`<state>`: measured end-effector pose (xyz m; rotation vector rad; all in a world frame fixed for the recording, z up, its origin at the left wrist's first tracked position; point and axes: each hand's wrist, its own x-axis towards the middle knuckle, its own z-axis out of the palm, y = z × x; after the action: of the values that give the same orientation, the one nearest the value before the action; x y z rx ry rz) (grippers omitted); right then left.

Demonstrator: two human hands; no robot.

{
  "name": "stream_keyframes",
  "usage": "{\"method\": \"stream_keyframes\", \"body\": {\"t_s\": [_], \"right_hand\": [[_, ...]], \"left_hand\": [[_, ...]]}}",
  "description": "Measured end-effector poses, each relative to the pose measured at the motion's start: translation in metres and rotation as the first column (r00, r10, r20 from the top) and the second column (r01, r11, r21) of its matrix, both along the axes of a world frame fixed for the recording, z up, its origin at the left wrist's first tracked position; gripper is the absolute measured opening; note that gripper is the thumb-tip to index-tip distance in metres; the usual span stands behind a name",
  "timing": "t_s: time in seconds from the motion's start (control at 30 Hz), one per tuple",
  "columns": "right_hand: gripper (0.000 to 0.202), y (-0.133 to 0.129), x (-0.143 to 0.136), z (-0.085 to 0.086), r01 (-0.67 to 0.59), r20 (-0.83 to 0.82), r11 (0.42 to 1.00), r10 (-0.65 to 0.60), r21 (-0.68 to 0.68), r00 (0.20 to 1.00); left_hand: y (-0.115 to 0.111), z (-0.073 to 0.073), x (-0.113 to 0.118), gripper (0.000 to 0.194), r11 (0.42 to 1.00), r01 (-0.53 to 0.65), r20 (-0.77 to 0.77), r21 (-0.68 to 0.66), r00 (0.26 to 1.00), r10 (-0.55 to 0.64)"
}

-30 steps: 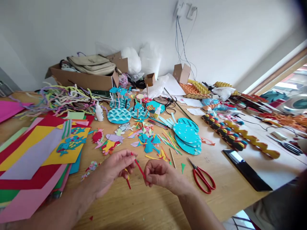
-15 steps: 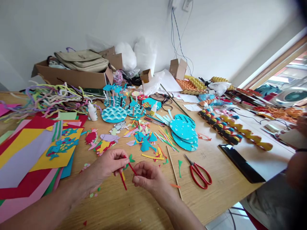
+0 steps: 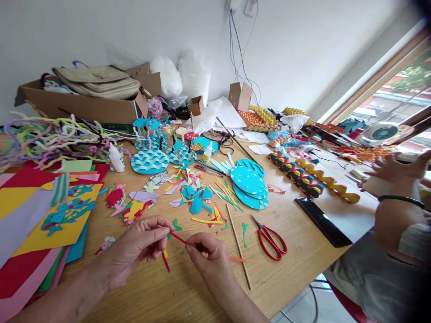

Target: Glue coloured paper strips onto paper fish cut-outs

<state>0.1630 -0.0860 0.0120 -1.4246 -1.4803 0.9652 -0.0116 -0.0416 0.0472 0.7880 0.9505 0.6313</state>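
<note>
Between my two hands runs a thin red strip (image 3: 177, 237), held just above the table; I cannot tell whether it is paper or a pipe cleaner. My left hand (image 3: 150, 240) pinches it, and one end hangs down below those fingers. The other stretch ends in the fingertips of my right hand (image 3: 209, 255), which are closed on it. Behind my hands lie a green paper scrap (image 3: 174, 229) and cut-out paper fish (image 3: 136, 211). Red-handled scissors (image 3: 272, 242) and a thin wooden stick (image 3: 239, 246) rest to the right.
Coloured paper sheets (image 3: 23, 233) and fuzzy pipe cleaners (image 3: 67, 139) cover the left side. Glue bottles (image 3: 116, 158), blue paper discs (image 3: 251, 181) and paper scraps (image 3: 198, 199) lie farther back. At right, a co-worker's hand (image 3: 397, 172) is raised near a black glossy object (image 3: 321, 222).
My view has turned slightly right, so the table items sit farther left. The red strip between my hands lies flatter. The co-worker's spread hand has come into fuller view.
</note>
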Motion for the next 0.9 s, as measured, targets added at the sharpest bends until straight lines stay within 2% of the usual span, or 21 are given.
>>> {"method": "stream_keyframes", "body": {"t_s": [0.17, 0.3, 0.47, 0.57, 0.63, 0.67, 0.73, 0.83, 0.9], "right_hand": [[0.014, -0.001, 0.005, 0.001, -0.048, 0.191, 0.987, 0.018, 0.154, 0.981], [0.017, -0.004, 0.005, 0.003, -0.104, 0.281, 0.954, 0.022, 0.279, 0.96], [0.013, -0.008, 0.014, 0.008, -0.131, 0.227, 0.982, 0.097, 0.136, 0.969], [0.016, 0.007, 0.043, 0.009, -0.03, 0.332, 0.993, -0.009, 0.111, 0.943], [0.013, 0.026, 0.069, 0.009, 0.019, 0.512, 0.998, -0.047, 0.06, 0.857], [0.014, 0.036, 0.083, 0.009, 0.036, 0.62, 0.999, -0.046, 0.029, 0.783], [0.019, 0.056, 0.106, 0.007, 0.093, 0.814, 0.995, -0.025, -0.035, 0.58], [0.02, 0.079, 0.124, 0.004, 0.109, 0.867, 0.992, 0.008, -0.071, 0.498], [0.019, 0.09, 0.127, 0.002, 0.097, 0.884, 0.992, 0.027, -0.082, 0.467]], "left_hand": [[0.0, -0.008, -0.005, 0.018, 0.999, 0.026, 0.099, -0.028, 0.995, -0.023], [0.002, -0.011, -0.006, 0.021, 0.997, 0.036, -0.016, 0.063, 0.999, -0.035], [0.006, -0.009, -0.003, 0.03, 0.977, 0.12, -0.155, 0.174, 0.983, -0.094], [0.007, -0.011, 0.007, 0.029, 0.953, 0.22, -0.169, 0.21, 0.968, -0.187], [0.006, -0.013, 0.021, 0.024, 0.922, 0.298, -0.148, 0.245, 0.952, -0.268], [0.005, -0.014, 0.03, 0.022, 0.902, 0.341, -0.136, 0.266, 0.939, -0.315], [0.002, -0.014, 0.05, 0.013, 0.862, 0.392, -0.141, 0.321, 0.92, -0.366], [-0.002, -0.012, 0.078, 0.006, 0.759, 0.484, -0.315, 0.436, 0.872, -0.375], [-0.004, -0.01, 0.09, 0.013, 0.65, 0.576, -0.478, 0.495, 0.805, -0.35]]}}
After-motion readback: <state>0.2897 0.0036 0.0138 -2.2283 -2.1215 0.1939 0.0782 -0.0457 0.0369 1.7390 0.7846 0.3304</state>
